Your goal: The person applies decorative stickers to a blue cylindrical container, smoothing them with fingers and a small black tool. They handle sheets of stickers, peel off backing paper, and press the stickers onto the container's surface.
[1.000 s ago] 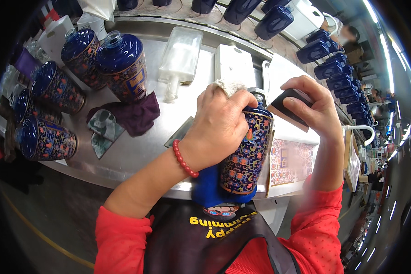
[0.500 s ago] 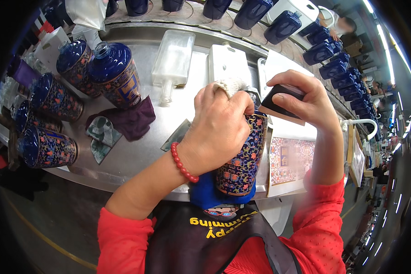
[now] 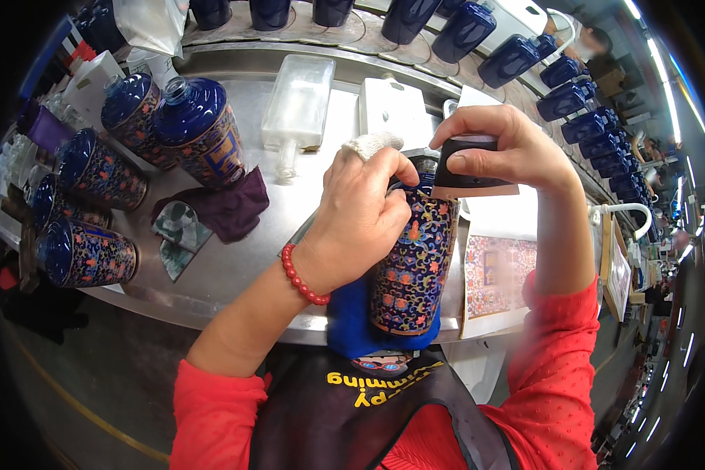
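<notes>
A dark blue bottle (image 3: 415, 270) with a dense floral pattern leans in front of me, its base on a blue cloth (image 3: 348, 313) at the table edge and its neck pointing away. My right hand (image 3: 509, 149) grips a black-handled scraper (image 3: 468, 166) with a flat brown blade, its edge at the bottle's shoulder. My left hand (image 3: 360, 215), wearing a red bead bracelet, is closed around a pale knitted cloth (image 3: 372, 145) beside the bottle's upper part. A printed floral sheet (image 3: 497, 274) lies to the right of the bottle.
Several finished patterned bottles (image 3: 200, 129) stand at the left, near a purple cloth (image 3: 227, 207) and a green patterned piece (image 3: 182, 231). A clear glass bottle (image 3: 298, 102) and a white block (image 3: 392, 110) lie beyond. Plain blue bottles (image 3: 464, 33) line the conveyor behind.
My right hand has brought the scraper left, from beside the bottle to its shoulder. My left hand has drawn back left, showing more of the pattern. The conveyor's bottles have shifted left.
</notes>
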A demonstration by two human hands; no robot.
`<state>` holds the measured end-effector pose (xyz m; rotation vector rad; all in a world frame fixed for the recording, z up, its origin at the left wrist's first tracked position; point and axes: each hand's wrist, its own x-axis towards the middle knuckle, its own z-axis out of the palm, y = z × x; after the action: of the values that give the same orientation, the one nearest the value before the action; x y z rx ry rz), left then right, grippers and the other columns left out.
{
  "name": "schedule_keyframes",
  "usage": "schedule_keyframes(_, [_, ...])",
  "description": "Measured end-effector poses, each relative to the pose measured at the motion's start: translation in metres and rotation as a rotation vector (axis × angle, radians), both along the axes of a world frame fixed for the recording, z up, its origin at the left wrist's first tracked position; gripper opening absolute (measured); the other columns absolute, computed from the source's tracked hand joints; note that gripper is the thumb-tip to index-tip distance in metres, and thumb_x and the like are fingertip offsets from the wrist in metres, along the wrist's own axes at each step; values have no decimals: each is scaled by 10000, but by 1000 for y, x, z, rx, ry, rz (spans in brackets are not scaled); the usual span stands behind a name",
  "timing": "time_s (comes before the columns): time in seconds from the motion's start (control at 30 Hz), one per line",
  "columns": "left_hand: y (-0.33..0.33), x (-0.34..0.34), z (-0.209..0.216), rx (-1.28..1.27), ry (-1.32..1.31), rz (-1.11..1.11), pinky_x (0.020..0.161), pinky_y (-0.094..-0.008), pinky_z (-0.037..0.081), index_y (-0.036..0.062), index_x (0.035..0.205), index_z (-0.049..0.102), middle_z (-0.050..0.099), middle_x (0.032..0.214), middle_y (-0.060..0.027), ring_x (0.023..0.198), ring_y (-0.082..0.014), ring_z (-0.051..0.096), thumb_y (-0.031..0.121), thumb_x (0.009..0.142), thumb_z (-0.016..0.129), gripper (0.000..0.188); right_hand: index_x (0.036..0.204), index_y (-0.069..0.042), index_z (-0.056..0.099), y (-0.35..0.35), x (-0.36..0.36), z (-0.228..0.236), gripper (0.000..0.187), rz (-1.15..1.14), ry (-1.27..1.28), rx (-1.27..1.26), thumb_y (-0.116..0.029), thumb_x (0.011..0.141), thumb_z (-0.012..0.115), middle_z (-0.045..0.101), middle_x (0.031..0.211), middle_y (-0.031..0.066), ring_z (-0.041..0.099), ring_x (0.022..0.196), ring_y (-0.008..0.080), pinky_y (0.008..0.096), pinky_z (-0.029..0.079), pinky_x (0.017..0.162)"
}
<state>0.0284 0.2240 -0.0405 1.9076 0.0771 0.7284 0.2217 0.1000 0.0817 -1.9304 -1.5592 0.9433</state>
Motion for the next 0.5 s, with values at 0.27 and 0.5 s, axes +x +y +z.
schedule_keyframes(0.27, [1,-2,-2,-35,3,-28,913,-471,409,62,1049,639,619,951,-151,976,-354,529,56,816,598,237,1097,2,708,9,5,0,270,-18,48,-79,-172,905,782,664,902,-2,589,850,70,242,491,751])
schedule_keyframes(0.5, [-2,-3,-2,23,-27,-59,960,-483,395,70,1097,627,603,1013,-178,1001,-374,523,118,799,647,303,1114,-12,718,10,2,1,286,22,61,-95,-185,896,782,710,937,11,618,886,79,260,516,807])
